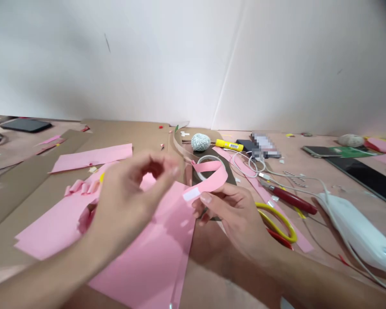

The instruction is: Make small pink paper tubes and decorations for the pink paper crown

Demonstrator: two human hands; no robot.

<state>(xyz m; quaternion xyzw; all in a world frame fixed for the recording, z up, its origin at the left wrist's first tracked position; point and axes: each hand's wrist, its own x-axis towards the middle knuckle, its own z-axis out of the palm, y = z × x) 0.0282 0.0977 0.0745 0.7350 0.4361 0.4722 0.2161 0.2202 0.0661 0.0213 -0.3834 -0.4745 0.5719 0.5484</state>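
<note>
Bright, even light casts soft shadow under the right hand [234, 219]; wide-angle distortion bends the edges.

Left hand [125, 201], right hand [234, 219]: long slim fingers, short trimmed nails; forearms [45, 274] bare, unsleeved.

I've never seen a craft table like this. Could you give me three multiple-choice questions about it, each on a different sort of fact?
1. Where do the yellow-handled scissors lie?
A) Right of the right hand
B) Left of the left hand
2. What colour is the paper strip in that hand?
A) Blue
B) Pink
C) Green
3. What shape is the strip in?
A) Flat
B) Curved
C) Torn in two

Answers:
1. A, they lie just past that hand.
2. B, the strip is plainly pink.
3. B, it arcs up from the fingers.
</note>
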